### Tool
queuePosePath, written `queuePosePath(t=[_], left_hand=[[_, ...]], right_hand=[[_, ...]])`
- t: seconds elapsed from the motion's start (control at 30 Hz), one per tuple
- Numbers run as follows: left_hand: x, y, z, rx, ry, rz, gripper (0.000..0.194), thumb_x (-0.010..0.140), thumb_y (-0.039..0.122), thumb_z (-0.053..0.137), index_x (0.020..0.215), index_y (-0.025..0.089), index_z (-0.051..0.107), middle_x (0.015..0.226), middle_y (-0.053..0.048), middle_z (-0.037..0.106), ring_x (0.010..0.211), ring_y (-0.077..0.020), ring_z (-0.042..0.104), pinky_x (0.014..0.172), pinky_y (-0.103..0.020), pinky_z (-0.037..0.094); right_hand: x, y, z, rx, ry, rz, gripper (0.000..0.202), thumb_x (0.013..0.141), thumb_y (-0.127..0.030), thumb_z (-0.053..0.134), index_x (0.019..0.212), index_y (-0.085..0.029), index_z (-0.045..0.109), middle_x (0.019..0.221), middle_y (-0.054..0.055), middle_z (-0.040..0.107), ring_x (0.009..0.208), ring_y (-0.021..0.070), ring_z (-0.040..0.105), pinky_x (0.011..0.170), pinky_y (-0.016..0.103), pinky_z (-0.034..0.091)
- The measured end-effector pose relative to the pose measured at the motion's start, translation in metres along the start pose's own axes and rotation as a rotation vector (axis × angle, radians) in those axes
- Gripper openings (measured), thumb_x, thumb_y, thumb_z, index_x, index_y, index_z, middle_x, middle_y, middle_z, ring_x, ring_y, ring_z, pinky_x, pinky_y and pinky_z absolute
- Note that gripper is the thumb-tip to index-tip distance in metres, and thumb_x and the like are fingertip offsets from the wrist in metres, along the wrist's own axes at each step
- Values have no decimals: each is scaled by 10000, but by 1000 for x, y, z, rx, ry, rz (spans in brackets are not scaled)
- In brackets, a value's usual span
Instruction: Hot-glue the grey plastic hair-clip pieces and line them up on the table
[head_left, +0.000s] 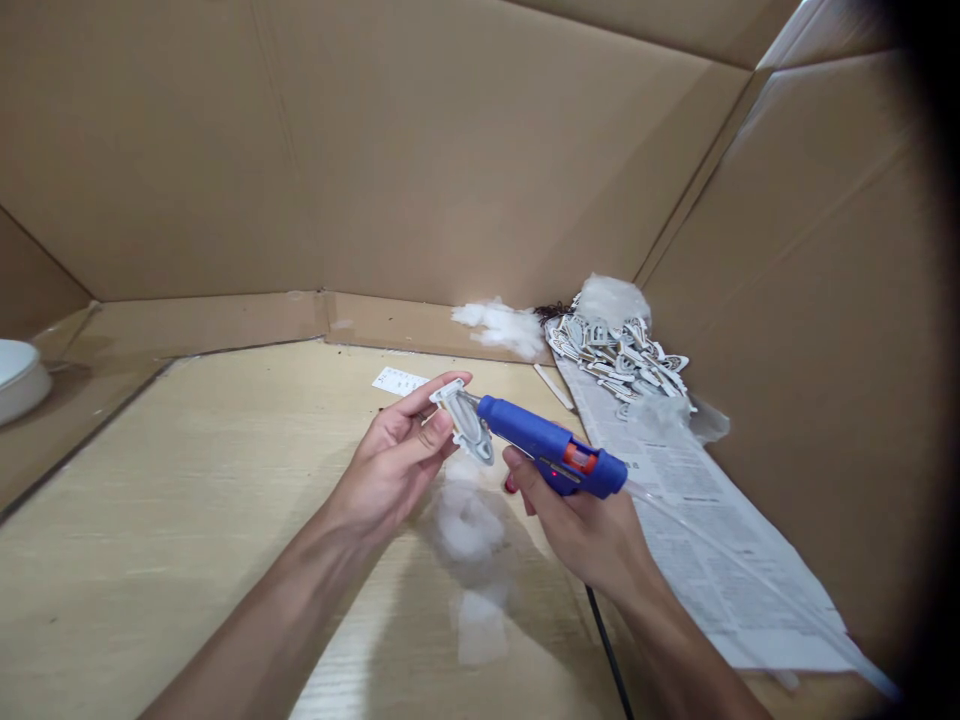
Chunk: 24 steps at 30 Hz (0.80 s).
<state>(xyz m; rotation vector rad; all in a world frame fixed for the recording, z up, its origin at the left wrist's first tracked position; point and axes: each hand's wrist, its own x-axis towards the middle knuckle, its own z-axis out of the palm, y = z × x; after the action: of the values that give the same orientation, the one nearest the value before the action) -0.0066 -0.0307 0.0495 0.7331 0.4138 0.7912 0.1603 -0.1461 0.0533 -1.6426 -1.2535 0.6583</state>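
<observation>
Glue gun (536, 432), head view: blue body, orange part showing in a side opening, small red light lit; held over the tabletop (187, 500); landmark for the places below.
Cut-out piece (471, 428): white and grey with a tan edge; directly at the glue gun's nozzle, between the two hands, raised off the tabletop; whether the nozzle touches it cannot be told.
Left hand (397, 445): left of the glue gun; thumb and fingers pinching the cut-out piece by its left side.
Right hand (577, 515): below the glue gun's body, wrapped around its handle; near the cut-out piece but apart from it.
Translucent rod (705, 530): running from the glue gun's rear, off to the lower right.
Black cord (609, 650): below the glue gun.
White fluff (469, 525): on the tabletop, below and left of the glue gun; a second tuft (502, 325) beyond it.
Printed white card (397, 381): beyond and left of the glue gun, partly behind the left hand.
Heap of cut-outs (619, 360): beyond and right of the glue gun, on newspaper (720, 560).
White container (16, 382): far left of the glue gun, cut by the frame edge.
Cardboard walls (450, 150): behind and right of the glue gun.
</observation>
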Motion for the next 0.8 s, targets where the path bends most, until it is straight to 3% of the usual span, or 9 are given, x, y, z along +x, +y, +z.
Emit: queuePosePath(t=[0.23, 0.5, 0.67, 0.8], left_hand=[[0, 0, 1, -56, -27, -17, 464, 809, 260, 853, 1253, 189, 741, 979, -7, 765, 855, -46, 695, 802, -146, 542], [-2, -2, -3, -57, -102, -43, 484, 887, 296, 757, 1350, 174, 690, 1098, -86, 787, 925, -130, 735, 913, -262, 578], [-3, -1, 0, -65, -109, -53, 495, 879, 295, 750, 1350, 152, 698, 1055, -89, 784, 885, -151, 737, 860, -274, 577], [-4, -1, -1, -48, -128, -74, 483, 876, 304, 740, 1326, 129, 711, 1063, -108, 784, 835, -154, 738, 803, -274, 571]], right_hand=[[-2, -1, 0, -6, 18, -22, 368, 1025, -558, 647, 1043, -191, 641, 797, 32, 691, 617, 140, 584, 593, 281, 462], [-2, 0, -4, -67, 189, -44, 449, 985, -569, 695, 767, -188, 599, 624, 12, 572, 558, 127, 534, 554, 270, 432], [1, 13, -6, 0, 273, 74, 527, 924, -664, 728, 753, -175, 637, 634, 33, 616, 562, 134, 587, 543, 254, 474], [7, 13, -6, 169, 293, 87, 518, 899, -663, 760, 799, -164, 663, 685, 51, 658, 559, 138, 600, 516, 250, 471]])
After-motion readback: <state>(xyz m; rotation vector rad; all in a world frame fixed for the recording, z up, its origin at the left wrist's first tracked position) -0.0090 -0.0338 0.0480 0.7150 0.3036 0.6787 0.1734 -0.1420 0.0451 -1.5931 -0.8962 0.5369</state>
